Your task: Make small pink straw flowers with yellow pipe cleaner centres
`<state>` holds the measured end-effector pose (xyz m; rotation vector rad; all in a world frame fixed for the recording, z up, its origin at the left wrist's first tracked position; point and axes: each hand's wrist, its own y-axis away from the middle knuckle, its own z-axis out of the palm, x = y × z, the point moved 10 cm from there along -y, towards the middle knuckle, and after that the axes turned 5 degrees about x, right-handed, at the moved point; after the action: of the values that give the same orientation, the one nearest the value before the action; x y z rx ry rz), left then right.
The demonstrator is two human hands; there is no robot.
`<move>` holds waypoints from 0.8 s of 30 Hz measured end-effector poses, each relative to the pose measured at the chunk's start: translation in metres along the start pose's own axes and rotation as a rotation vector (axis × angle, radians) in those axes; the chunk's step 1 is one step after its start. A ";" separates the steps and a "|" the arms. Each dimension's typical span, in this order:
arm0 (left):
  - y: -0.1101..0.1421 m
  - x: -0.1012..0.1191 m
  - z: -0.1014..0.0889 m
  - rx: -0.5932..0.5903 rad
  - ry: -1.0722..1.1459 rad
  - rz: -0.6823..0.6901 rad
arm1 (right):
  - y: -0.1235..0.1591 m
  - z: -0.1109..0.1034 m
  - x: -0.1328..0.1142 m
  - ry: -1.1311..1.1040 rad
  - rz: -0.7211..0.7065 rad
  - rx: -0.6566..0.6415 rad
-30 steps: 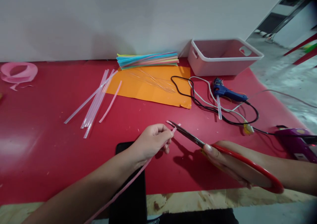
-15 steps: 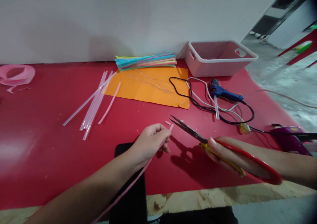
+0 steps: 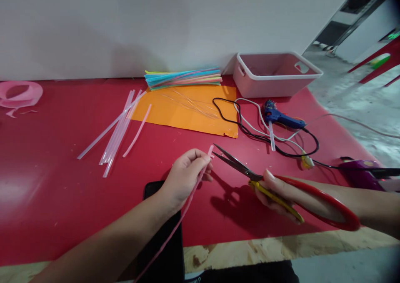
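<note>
one orange sheet, one pipe-cleaner bundle behind it, one bin and one glue gun to its right, two hands and one pair of scissors before it, one ribbon loop far to its left

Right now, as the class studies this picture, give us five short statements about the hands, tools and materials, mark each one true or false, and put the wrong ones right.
1. The right hand holds the scissors. True.
2. The scissors are fully closed. False: the scissors stand open.
3. The left hand holds a pink strip. True.
4. The blue glue gun lies inside the pink bin. False: the blue glue gun rests on the red tabletop, in front of the pink bin.
5. The multicoloured bundle lies to the left of the pink bin, as seen in the picture. True.
</note>
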<state>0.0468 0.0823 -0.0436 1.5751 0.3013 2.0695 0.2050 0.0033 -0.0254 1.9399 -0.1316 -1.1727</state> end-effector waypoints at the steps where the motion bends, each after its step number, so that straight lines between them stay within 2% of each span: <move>1: -0.001 0.002 -0.002 0.017 0.054 0.008 | 0.000 0.005 0.001 -0.054 0.000 -0.047; 4: -0.002 0.005 -0.004 0.031 0.256 -0.005 | 0.001 0.018 -0.002 -0.266 -0.035 -0.184; 7: -0.001 0.004 0.006 -0.080 0.387 -0.090 | 0.006 0.032 -0.010 -0.478 -0.043 -0.346; 10: 0.003 0.004 0.017 -0.215 0.437 -0.135 | 0.011 0.040 -0.015 -0.557 -0.020 -0.420; 15: 0.005 0.008 0.020 -0.271 0.517 -0.142 | 0.013 0.047 -0.028 -0.602 -0.115 -0.508; 18: 0.006 0.009 0.021 -0.288 0.562 -0.156 | 0.012 0.049 -0.032 -0.627 -0.181 -0.535; 24: 0.006 0.008 0.019 -0.276 0.602 -0.161 | 0.015 0.047 -0.031 -0.569 -0.148 -0.453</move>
<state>0.0619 0.0793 -0.0286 0.7221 0.3207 2.2943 0.1563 -0.0202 -0.0035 1.2054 -0.0161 -1.6664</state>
